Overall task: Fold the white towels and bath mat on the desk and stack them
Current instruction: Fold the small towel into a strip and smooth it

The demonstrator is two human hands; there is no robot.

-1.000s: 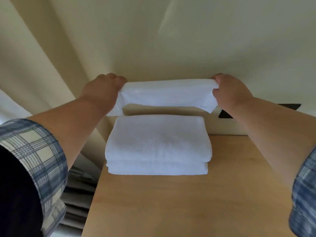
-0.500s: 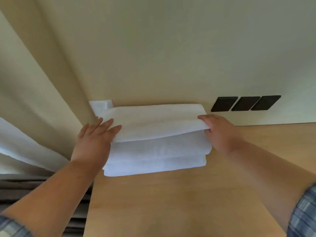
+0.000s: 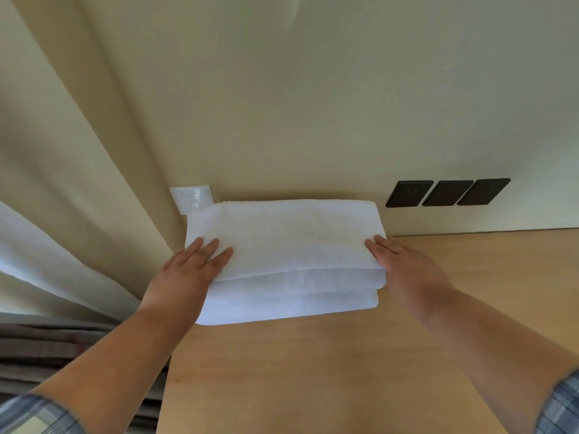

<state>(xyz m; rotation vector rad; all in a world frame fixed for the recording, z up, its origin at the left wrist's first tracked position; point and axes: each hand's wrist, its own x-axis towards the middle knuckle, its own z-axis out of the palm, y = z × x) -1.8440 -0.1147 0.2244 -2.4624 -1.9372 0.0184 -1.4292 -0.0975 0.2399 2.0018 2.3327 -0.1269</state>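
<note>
A stack of three folded white towels [image 3: 288,286] lies at the back left corner of the wooden desk [image 3: 329,371], against the wall. The top towel [image 3: 282,236] sits flat on the two below it. My left hand [image 3: 191,267] rests palm down on the stack's left end, fingers spread and flat. My right hand [image 3: 404,264] lies flat on the right end, fingers straight. Neither hand grips the cloth.
A white wall plate [image 3: 192,198] is behind the stack's left corner. Three black wall sockets [image 3: 448,192] sit to the right, above the desk. Cream curtains [image 3: 62,198] hang at the left, past the desk's left edge.
The towel I held up in both hands has come down onto the stack. My hands let go of its ends and now lie flat on top.
</note>
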